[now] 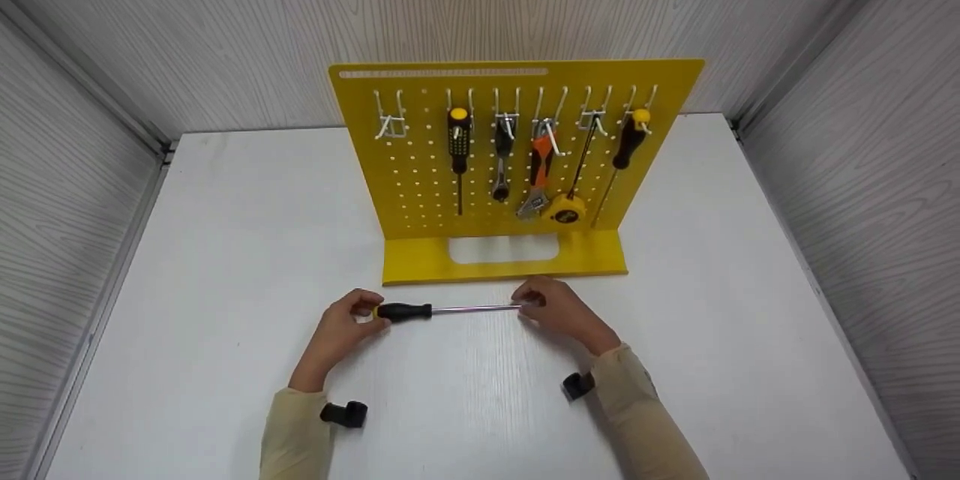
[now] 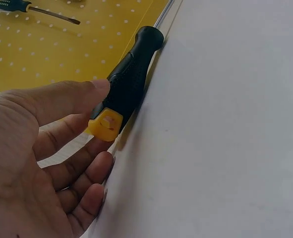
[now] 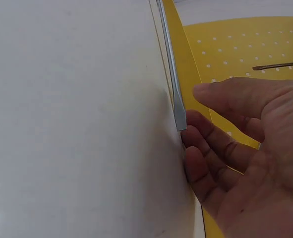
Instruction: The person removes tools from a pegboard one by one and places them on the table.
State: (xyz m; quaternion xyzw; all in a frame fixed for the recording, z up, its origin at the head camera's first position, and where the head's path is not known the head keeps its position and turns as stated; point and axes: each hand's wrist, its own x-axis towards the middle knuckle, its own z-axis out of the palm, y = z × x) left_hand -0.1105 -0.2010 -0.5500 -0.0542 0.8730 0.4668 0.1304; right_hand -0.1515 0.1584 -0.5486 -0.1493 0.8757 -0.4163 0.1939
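Observation:
A flat-blade screwdriver (image 1: 405,312) with a black handle and yellow end lies crosswise in front of the yellow pegboard (image 1: 420,262). My left hand (image 1: 343,328) pinches the handle's end; the thumb presses its side in the left wrist view, where the yellow butt (image 2: 106,124) faces me. At the other end, the flat tip (image 3: 180,121) shows beside my right hand (image 1: 559,307). In the right wrist view that hand's thumb stands apart from the blade, and its bent fingers lie close by the tip.
On the pegboard's hooks hang a black-and-yellow screwdriver (image 1: 459,141), a ratchet wrench (image 1: 502,157), an orange-handled adjustable wrench (image 1: 540,161), a yellow tape measure (image 1: 564,210) and another screwdriver (image 1: 631,139). A bare hook (image 1: 390,126) is at the left. Wood-patterned walls enclose the white table (image 1: 247,240).

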